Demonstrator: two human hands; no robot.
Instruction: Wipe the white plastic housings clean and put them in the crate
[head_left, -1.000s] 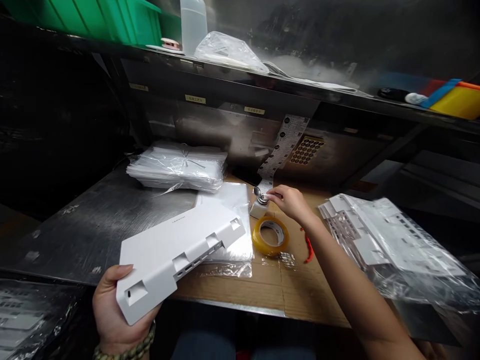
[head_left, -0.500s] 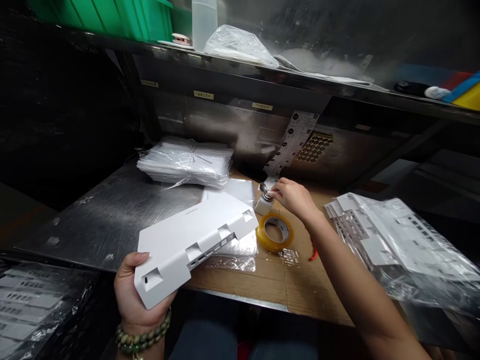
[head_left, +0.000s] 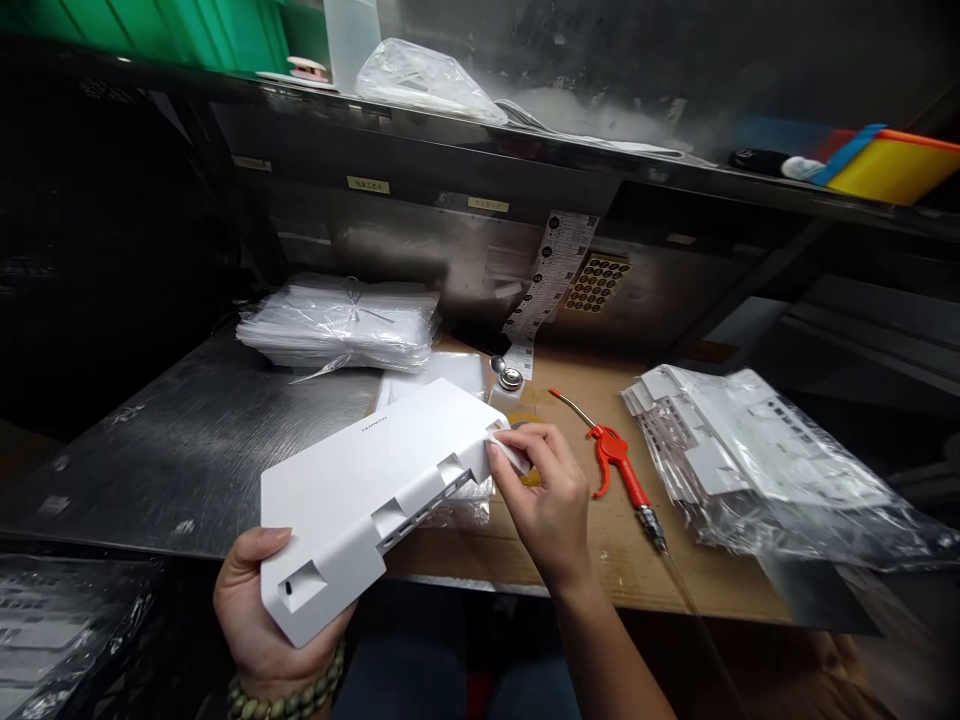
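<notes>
My left hand (head_left: 274, 605) grips the near left corner of a white plastic device casing (head_left: 360, 460), thumb on top. Rectangular notches and a row of port openings run along the casing's edge facing me. At its right end, my right hand (head_left: 544, 490) has thumb and fingers pinched together against the corner notch. Something small and white shows at these fingertips; I cannot make out what it is. Just beyond stands a pump dispenser bottle (head_left: 508, 392) with a metal top, its lid flipped up. Yellow tape (head_left: 534, 476) is mostly hidden behind my right hand.
A red air blow gun (head_left: 616, 462) with a hose lies on the cardboard (head_left: 600, 575). Bagged white parts (head_left: 750, 450) are at the right, a bundle of plastic bags (head_left: 337, 325) at the back left. A shelf (head_left: 450, 130) spans above. More bagged parts (head_left: 52, 620) sit lower left.
My right hand has left the dispenser bottle and come toward me to the casing's right end. The air blow gun now shows fully. My left hand still holds the casing; the view has shifted right.
</notes>
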